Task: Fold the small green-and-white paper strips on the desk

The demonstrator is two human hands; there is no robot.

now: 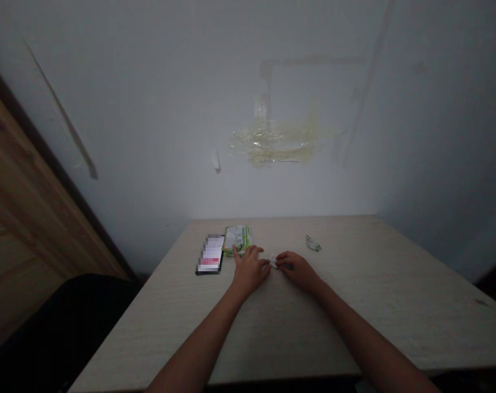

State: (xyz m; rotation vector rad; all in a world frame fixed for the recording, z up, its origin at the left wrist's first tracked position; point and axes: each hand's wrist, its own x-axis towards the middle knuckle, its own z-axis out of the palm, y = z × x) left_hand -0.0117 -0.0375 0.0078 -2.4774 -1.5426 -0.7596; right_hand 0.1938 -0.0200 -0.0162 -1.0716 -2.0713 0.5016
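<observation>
Worktop [366,305] caution: the left hand [250,271] and right hand [297,270] press their grips together on a white scrap [273,261] between them, near a green packet [237,240]; uneven pull could tear or drop it.

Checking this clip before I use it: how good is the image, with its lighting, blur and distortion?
Head view: dim overall, darker toward the corners; the wide lens slants the table edges; the phone screen is pixelated; the left hand and right hand look slightly soft; faint glare on the wall tape.
</observation>
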